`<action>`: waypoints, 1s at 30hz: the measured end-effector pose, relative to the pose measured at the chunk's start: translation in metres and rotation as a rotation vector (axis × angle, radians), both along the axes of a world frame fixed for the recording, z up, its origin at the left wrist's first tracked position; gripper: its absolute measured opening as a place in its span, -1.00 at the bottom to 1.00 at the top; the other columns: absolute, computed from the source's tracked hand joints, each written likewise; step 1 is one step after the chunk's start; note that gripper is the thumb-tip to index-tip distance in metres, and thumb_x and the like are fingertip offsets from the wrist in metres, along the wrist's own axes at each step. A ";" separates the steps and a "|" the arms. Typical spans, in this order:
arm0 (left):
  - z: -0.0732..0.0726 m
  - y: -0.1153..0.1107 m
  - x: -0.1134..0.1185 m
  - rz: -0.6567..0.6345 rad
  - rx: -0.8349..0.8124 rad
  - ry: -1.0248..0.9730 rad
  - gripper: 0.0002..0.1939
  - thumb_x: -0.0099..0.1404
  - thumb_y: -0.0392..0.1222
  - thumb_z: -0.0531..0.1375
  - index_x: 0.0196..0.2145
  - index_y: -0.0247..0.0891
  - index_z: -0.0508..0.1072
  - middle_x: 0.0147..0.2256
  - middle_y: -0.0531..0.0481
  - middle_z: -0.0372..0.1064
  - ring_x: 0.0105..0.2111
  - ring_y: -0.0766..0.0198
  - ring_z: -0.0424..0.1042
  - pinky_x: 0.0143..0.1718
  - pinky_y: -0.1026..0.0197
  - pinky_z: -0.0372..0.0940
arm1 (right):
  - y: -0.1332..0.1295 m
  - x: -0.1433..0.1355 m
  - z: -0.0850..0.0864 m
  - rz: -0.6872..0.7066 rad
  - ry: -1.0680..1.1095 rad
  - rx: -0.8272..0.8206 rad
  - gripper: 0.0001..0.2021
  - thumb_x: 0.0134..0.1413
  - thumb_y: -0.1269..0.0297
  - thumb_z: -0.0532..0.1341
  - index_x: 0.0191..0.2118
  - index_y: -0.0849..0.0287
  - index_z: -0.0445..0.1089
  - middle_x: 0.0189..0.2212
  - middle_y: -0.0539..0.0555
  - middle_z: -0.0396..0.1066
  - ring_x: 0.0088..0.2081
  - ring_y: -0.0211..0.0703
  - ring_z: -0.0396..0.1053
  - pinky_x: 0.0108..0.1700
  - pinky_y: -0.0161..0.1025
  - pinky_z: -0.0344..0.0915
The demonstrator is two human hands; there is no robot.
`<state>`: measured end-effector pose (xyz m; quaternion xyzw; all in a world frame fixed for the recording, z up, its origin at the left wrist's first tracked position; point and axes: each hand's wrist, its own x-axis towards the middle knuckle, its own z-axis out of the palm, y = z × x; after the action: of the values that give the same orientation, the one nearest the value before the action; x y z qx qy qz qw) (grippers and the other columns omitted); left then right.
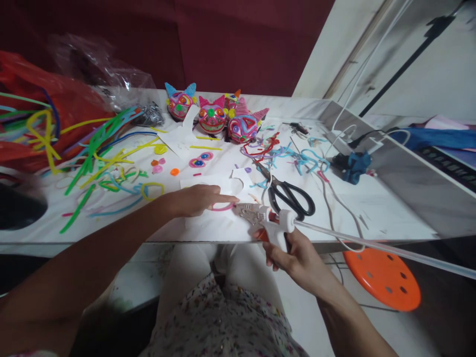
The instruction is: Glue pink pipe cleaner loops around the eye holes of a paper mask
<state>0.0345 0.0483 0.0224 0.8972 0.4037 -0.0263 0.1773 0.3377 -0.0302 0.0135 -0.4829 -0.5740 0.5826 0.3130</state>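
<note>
My right hand [297,255] is wrapped round a white hot glue gun [277,228], with a long clear glue stick [372,248] trailing from its back end. The gun's nozzle points left, close to my left fingertip. My left hand [197,200] has its index finger stretched out and holds a pink pipe cleaner loop [223,207] down on white paper [201,228]. My hand partly hides the loop. Black-handled scissors [288,196] lie just beyond the glue gun. A cut paper piece with a round notch [241,178] lies beyond my left hand.
Several colourful cat-like heads [211,115] stand at the back. Loose pipe cleaners [111,153] and a red plastic bag [70,94] lie left; blue scraps [305,161] lie right. A pink and blue eye piece [201,159] lies mid-table. Below right is an orange stool [383,277].
</note>
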 end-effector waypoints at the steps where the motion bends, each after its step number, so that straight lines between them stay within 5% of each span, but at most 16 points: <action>1: 0.000 0.000 0.000 -0.004 0.001 0.013 -0.23 0.40 -0.54 0.02 0.45 -0.01 0.31 -0.22 0.01 0.33 -0.22 0.18 0.35 -0.19 0.27 0.18 | 0.000 0.000 -0.001 -0.006 -0.004 0.007 -0.74 -0.06 0.03 0.47 -0.31 0.03 0.52 -0.61 -0.07 0.47 -0.60 -0.12 0.41 -0.54 -0.22 0.36; 11: 0.006 0.000 0.005 -0.013 0.007 0.055 -0.26 0.42 -0.56 0.01 0.43 -0.05 0.35 -0.26 0.02 0.31 -0.29 0.21 0.33 -0.24 0.28 0.17 | -0.001 -0.002 0.001 -0.032 -0.004 -0.055 -0.67 -0.12 0.02 0.46 -0.24 0.03 0.50 -0.57 -0.10 0.47 -0.60 -0.15 0.40 -0.55 -0.24 0.36; 18: 0.010 0.000 0.008 -0.019 -0.004 0.128 -0.09 0.32 -0.67 -0.02 0.50 -0.02 0.24 -0.27 0.03 0.28 -0.31 0.22 0.31 -0.25 0.25 0.15 | -0.001 -0.002 0.000 -0.010 -0.032 -0.043 -0.66 -0.08 -0.01 0.44 -0.23 0.05 0.47 -0.62 -0.08 0.45 -0.59 -0.11 0.43 -0.55 -0.23 0.38; 30: 0.006 0.000 0.006 -0.017 0.038 0.090 -0.22 0.36 -0.62 0.03 0.40 -0.03 0.36 -0.22 0.03 0.36 -0.24 0.23 0.40 -0.23 0.29 0.19 | -0.003 -0.003 0.000 0.024 -0.042 -0.062 -0.58 -0.05 -0.01 0.40 -0.12 0.10 0.41 -0.57 -0.10 0.41 -0.57 -0.16 0.40 -0.52 -0.23 0.41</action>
<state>0.0404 0.0487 0.0289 0.9017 0.4041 -0.0604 0.1414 0.3349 -0.0330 0.0136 -0.4976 -0.5678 0.5936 0.2786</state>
